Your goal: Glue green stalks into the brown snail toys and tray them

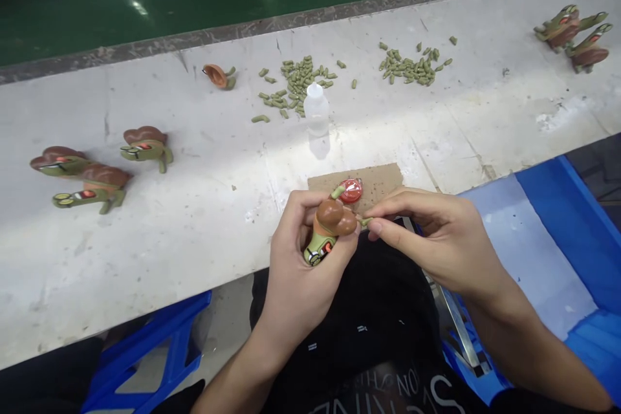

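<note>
Toy: my brown and green toy (332, 215) is up in my hand, on my side of the bottle (317, 118).
Left hand: my left hand (301, 272) is curled around the toy, thumb on its side.
Right hand: my right hand (439, 239) pinches 1 little green leg (367, 222) by the toy's side (I can't tell if they're stuck together).
Feel: I think the toy is light and stiff, maybe a bit slippery. The legs look easy to drop.
Best hold: the fat brown top for the toy, the leg's outer end for 2 fingertips.
Bottle: white tip on top, see-through sides; I can't tell how full.
Red dish: the red dish (352, 191) sits on cardboard (385, 178), nearer me than the bottle. It's shiny inside, maybe wet.
</note>
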{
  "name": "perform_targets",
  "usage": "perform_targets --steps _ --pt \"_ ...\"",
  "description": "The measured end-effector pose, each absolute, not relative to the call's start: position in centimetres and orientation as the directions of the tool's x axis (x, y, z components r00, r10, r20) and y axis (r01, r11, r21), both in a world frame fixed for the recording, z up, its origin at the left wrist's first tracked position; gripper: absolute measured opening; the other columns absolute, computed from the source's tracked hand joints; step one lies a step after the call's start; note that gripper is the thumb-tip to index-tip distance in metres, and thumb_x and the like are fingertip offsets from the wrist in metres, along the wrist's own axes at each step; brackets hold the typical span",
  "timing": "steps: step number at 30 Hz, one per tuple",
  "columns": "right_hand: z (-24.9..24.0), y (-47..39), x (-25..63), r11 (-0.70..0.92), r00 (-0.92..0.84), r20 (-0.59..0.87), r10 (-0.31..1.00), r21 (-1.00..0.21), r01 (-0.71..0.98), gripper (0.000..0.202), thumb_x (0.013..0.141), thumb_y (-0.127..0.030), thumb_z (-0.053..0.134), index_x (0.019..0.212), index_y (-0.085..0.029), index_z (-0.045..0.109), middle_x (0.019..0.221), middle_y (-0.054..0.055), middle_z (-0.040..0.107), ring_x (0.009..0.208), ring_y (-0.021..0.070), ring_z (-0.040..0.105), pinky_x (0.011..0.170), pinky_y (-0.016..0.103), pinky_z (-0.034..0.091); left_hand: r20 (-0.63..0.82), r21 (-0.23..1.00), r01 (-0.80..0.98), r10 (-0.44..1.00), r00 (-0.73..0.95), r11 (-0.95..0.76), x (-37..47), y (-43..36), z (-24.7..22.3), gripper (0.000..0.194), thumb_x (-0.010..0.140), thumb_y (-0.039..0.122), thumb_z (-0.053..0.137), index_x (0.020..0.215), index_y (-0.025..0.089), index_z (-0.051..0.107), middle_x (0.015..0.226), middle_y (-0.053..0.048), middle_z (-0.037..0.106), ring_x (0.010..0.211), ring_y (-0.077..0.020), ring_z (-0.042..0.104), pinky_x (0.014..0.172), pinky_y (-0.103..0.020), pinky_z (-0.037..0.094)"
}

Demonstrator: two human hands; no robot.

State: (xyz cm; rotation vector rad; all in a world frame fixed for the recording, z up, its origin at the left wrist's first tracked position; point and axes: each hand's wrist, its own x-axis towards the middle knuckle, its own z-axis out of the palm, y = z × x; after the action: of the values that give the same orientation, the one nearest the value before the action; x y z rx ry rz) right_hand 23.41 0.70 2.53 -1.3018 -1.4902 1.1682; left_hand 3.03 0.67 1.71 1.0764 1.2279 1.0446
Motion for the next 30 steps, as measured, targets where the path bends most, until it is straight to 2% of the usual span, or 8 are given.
perform_targets --steps 3,6,8,11,14,17,21,30 --pt "2.6 1.2 23.5 0.164 -0.113 0.132 0.985 -0.923 0.349 0.016 0.106 -0.011 0.088 0.109 -0.027 0.092 0.107 -0.001 0.093 0.094 0.0185 0.088 0.088 0.031 0.073 -0.186 0.982 0.021 0.98 0.065 0.185 2.7 0.4 1.7 0.028 0.1 0.019 0.091 0.112 0.028 0.067 0.098 0.002 0.084 0.08 -0.0164 0.079 0.064 -0.027 0.059" --pt "2.3 1.9 23.5 0.323 -0.083 0.328 0.941 -0.798 0.509 0.02 0.106 -0.005 0.085 0.11 -0.023 0.091 0.108 0.002 0.094 0.097 0.0192 0.089 0.089 0.031 0.073 -0.192 0.981 0.028 0.978 0.082 0.19 2.2 -0.2 1.5 0.022 0.107 0.023 0.082 0.116 0.029 0.063 0.109 0.0 0.089 0.065 -0.0119 0.072 0.053 -0.024 0.053" --pt "1.9 2.3 23.6 0.38 -0.104 0.395 0.913 -0.728 0.57 0.019 0.106 -0.003 0.085 0.111 -0.021 0.09 0.106 0.004 0.093 0.098 0.02 0.089 0.09 0.031 0.073 -0.177 0.982 0.071 0.982 0.061 0.173 1.9 -0.7 1.3 0.018 0.112 0.025 0.076 0.117 0.03 0.059 0.113 -0.001 0.09 0.072 -0.0134 0.078 0.056 -0.024 0.056" --pt "1.3 2.4 23.6 0.414 -0.156 0.407 0.9 -0.685 0.6 0.02 0.107 -0.002 0.084 0.113 -0.02 0.091 0.108 0.006 0.094 0.098 0.0213 0.089 0.09 0.032 0.073 -0.163 0.971 0.186 0.986 0.04 0.153 1.5 -1.5 0.7 0.024 0.11 0.023 0.077 0.119 0.03 0.056 0.117 -0.003 0.092 0.089 -0.0187 0.087 0.065 -0.027 0.063" --pt "1.0 2.3 23.5 0.434 -0.185 0.414 0.891 -0.663 0.61 0.023 0.107 -0.001 0.082 0.115 -0.02 0.091 0.11 0.007 0.094 0.098 0.0226 0.09 0.089 0.033 0.074 -0.203 0.956 0.224 0.978 0.052 0.187 1.5 -1.8 0.3 0.026 0.109 0.025 0.076 0.121 0.031 0.054 0.119 -0.002 0.092 0.076 -0.0165 0.081 0.06 -0.028 0.063" --pt "0.9 2.1 23.3 0.447 -0.206 0.415 0.886 -0.647 0.618 0.023 0.107 -0.001 0.083 0.115 -0.02 0.091 0.111 0.007 0.094 0.098 0.0227 0.091 0.089 0.033 0.075 -0.23 0.948 0.236 0.972 0.046 0.213 1.6 -1.9 0.0 0.025 0.11 0.029 0.076 0.121 0.032 0.054 0.095 0.005 0.083 0.06 -0.0144 0.069 0.053 -0.028 0.059" --pt "0.8 2.0 23.5 0.446 -0.211 0.413 0.886 -0.633 0.632 0.022 0.107 0.0 0.081 0.115 -0.018 0.092 0.11 0.008 0.094 0.097 0.0219 0.09 0.09 0.032 0.075 -0.252 0.942 0.238 0.967 0.041 0.236 1.7 -1.9 -0.2 0.025 0.111 0.033 0.075 0.121 0.033 0.053 0.072 0.011 0.061 0.06 -0.0171 0.07 0.051 -0.027 0.056" --pt "1.0 1.7 23.3 0.376 -0.125 0.389 0.913 -0.68 0.629 0.021 0.105 -0.002 0.085 0.111 -0.021 0.092 0.103 0.005 0.093 0.09 0.0208 0.087 0.082 0.033 0.071 -0.26 0.939 0.242 0.965 0.026 0.246 1.7 -1.8 -0.2 0.025 0.11 0.034 0.075 0.119 0.032 0.053 0.077 0.008 0.068 0.06 -0.0172 0.071 0.05 -0.027 0.056"
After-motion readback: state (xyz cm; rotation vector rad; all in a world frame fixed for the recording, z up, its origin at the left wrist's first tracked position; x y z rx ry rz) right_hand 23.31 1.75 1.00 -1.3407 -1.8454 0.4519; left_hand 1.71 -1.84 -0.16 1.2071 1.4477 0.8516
